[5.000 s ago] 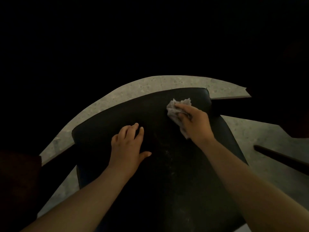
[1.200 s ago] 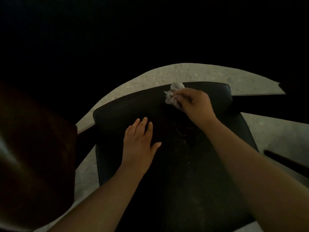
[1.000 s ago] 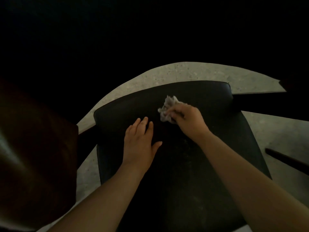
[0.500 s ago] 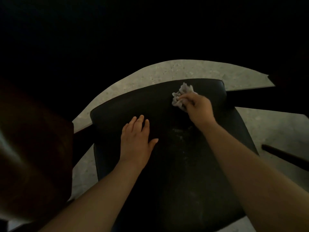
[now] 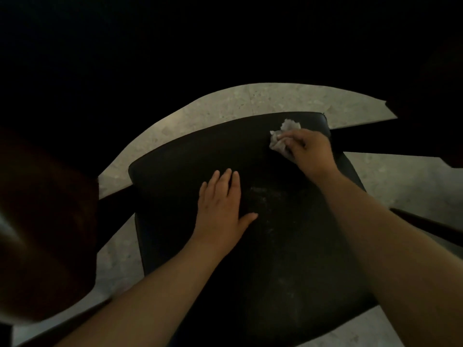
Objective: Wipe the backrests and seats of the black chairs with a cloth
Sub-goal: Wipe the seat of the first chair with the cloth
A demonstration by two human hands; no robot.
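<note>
Your right hand (image 5: pixel 310 150) pinches the crumpled cloth (image 5: pixel 284 136), now nearer the seemingly dusty black seat's (image 5: pixel 175 166) upper-right corner; left hand (image 5: pixel 221 209) spread flat.

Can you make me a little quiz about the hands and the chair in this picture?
1. True or false: the left hand lies flat, fingers straight, on the black seat.
2. Which hand holds the cloth? A) left B) right C) both
3. Fill in: the cloth is near the seat's far ____ corner.

Key: 1 true; 2 B, the right hand grips it; 3 right.
</note>
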